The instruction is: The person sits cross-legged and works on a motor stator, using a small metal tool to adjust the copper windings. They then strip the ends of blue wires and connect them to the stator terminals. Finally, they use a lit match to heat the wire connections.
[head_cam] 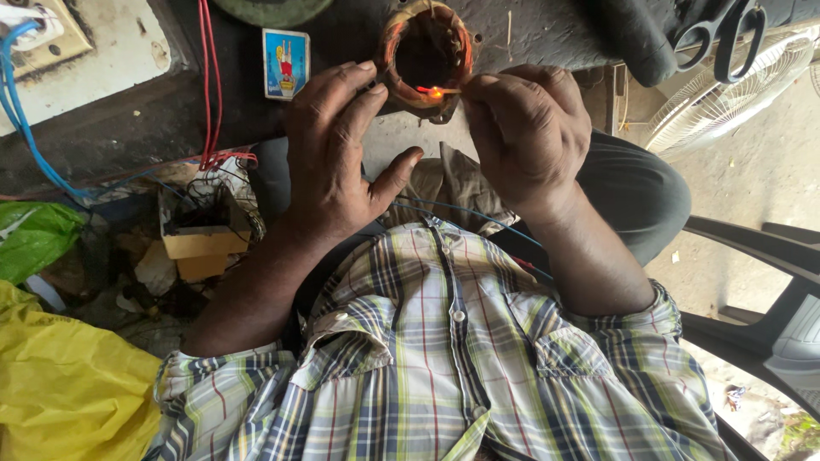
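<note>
At the bench edge, the left hand [329, 149] steadies the coil [425, 55], fingers loosely spread, while the right hand [530, 128] pinches a lit match [437, 90] whose flame could scorch fingertips.

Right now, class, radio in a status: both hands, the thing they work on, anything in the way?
Left hand steadies the round motor winding. Right hand pinches a lit match at its rim. Matchbox and red wires lie clear to the left.
</note>
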